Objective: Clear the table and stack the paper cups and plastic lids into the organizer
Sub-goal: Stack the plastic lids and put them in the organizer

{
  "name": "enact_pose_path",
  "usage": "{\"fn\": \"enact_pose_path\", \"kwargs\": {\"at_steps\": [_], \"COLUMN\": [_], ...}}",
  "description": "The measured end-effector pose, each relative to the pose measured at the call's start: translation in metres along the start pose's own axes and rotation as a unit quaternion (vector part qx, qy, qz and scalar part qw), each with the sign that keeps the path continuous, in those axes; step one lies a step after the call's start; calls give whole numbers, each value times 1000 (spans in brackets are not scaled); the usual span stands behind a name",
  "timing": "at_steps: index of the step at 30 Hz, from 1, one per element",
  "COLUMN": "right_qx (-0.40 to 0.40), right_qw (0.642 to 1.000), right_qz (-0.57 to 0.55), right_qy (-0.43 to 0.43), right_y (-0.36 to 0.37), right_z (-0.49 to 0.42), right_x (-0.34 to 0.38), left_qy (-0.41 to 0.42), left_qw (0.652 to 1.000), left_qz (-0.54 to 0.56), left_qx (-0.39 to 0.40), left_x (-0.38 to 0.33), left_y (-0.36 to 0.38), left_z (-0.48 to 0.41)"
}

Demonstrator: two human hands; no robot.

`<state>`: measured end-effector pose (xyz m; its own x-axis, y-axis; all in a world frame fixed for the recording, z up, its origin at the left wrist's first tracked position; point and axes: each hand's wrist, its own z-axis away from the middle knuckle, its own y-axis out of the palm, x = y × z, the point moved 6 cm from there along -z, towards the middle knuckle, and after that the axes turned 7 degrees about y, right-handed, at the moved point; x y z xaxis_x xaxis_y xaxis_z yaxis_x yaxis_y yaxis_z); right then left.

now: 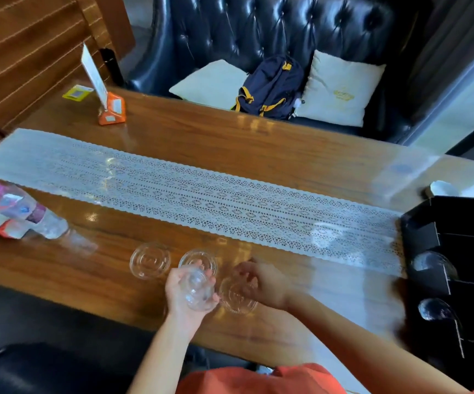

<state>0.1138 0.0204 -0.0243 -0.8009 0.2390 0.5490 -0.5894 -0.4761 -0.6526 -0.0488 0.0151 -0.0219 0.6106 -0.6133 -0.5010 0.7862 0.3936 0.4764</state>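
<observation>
The left hand (186, 294) was curled around a small stack of clear lids (197, 288), held just above the near edge of the table (230, 137). The right hand (261, 282) hovered with fingers loosely bent over another lid (237, 298) lying flat on the wood; motion blur hid whether the fingertips touched it. Two more lids lay nearby: one (150, 260) well to the left, one (199, 260) partly behind the left hand. The black organizer (435, 280) stood at the right end of the table, lids already showing in its round slots, a paper cup (442, 189) behind it.

To do this step well, the right hand would best catch the flat lid by its rim, since thin plastic clings to polished wood. Turning it the same way up as the held stack would let it nest. Gathering the two loose lids before going to the organizer would probably save trips. The bottle (22, 209) at the left could wait.
</observation>
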Motion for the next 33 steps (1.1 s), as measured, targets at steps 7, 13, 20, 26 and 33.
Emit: {"fn": "enact_pose_path", "kwargs": {"at_steps": [7,13,20,26,33], "right_qx": [-8,-43,-96,-134,-135], "right_qw": [985,981,970,965,961], "right_qz": [168,172,189,176,176], "right_qy": [35,74,118,144,163], "right_y": [41,48,58,62,66], "right_z": [-4,-3,-4,-7,-13], "right_x": [4,-2,0,-1,-5], "left_qy": [-60,-107,-128,-140,-130], "left_qw": [994,985,975,971,967], "left_qz": [-5,-17,-40,-57,-71], "left_qx": [96,132,178,186,209], "left_x": [-27,-39,-58,-71,-84], "left_y": [3,0,-1,-4,-8], "left_z": [-16,-28,-37,-45,-49]}}
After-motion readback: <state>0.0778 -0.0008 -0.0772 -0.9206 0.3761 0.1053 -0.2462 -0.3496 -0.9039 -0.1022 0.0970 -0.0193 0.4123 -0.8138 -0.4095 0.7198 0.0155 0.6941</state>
